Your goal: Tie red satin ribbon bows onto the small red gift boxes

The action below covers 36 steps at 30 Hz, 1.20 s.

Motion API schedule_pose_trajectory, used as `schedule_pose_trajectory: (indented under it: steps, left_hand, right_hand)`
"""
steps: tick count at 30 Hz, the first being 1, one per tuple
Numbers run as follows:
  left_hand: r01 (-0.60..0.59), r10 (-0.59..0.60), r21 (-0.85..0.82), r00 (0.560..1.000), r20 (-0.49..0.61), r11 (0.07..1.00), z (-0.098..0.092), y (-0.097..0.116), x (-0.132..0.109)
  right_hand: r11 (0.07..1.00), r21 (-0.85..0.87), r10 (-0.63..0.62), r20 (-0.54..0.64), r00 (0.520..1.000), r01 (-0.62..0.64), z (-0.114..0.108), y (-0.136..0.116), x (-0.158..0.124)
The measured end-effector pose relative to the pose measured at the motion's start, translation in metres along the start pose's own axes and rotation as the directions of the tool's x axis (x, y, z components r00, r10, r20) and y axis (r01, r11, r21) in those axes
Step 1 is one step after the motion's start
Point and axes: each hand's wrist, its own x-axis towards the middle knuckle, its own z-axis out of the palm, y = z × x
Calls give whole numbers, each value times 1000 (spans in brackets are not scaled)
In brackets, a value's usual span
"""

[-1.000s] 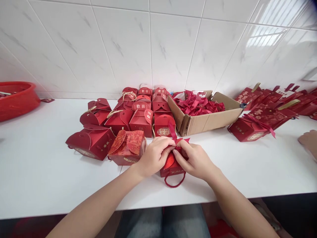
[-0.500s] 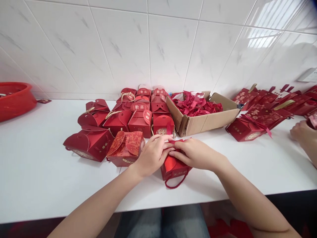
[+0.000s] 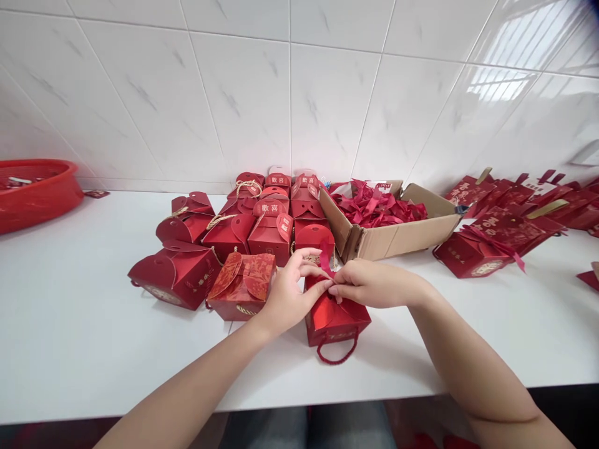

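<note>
At the counter's front edge | my left hand (image 3: 287, 293) and right hand (image 3: 369, 284) pinch a red ribbon (image 3: 327, 262) (fingertips meeting) | atop glossy red gift box (image 3: 334, 318), upright, cord handle drooping.

Single view, head-worn. Faces forward and down across the table (image 3: 70, 324) toward the wall (image 3: 243, 93). Close range: left hand (image 3: 285, 296), right hand (image 3: 374, 284) and box (image 3: 337, 321) sit centre frame, forearms entering from below.

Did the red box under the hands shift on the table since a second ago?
No. The red box still sits just in front of the cardboard box's near left corner.
</note>
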Motion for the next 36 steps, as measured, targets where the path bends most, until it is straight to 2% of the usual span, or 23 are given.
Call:
schedule_pose_trajectory:
  steps: [2, 6, 14, 17, 23, 26, 31, 36]
  left_hand:
    - [-79, 77, 56, 996, 33, 995, -2, -1, -1]
    - [-229, 214, 121, 969, 127, 966, -4, -1, -3]
    - [-198, 183, 54, 961, 207, 979, -8, 4, -1]
    - [-172, 163, 28, 967, 198, 985, -7, 5, -2]
    - [-152, 143, 25, 968, 204, 988, -5, 4, -4]
    - [-192, 178, 59, 965, 194, 980, -4, 1, -5]
    - [-212, 207, 95, 977, 56, 973, -2, -3, -6]
    - [-207, 204, 111, 978, 38, 972, -2, -4, -5]
  right_hand:
    - [1000, 5, 9, 1, 1000, -9, 1, 0, 0]
    - [999, -9, 40, -73, 997, -40, 6, 0, -2]
    - [999, 31, 33, -67, 997, -31, 4, -6, -7]
    - [997, 66, 31, -82, 996, -26, 3, -5, -6]
    - [994, 74, 89, -226, 970, -74, 3, -3, -5]
    - [999, -21, 36, -213, 976, -41, 3, -4, -8]
    - [985, -168, 8, -170, 985, -37, 4, -7, -12]
    - [991, -124, 22, -163, 986, -43, 2, -7, -11]
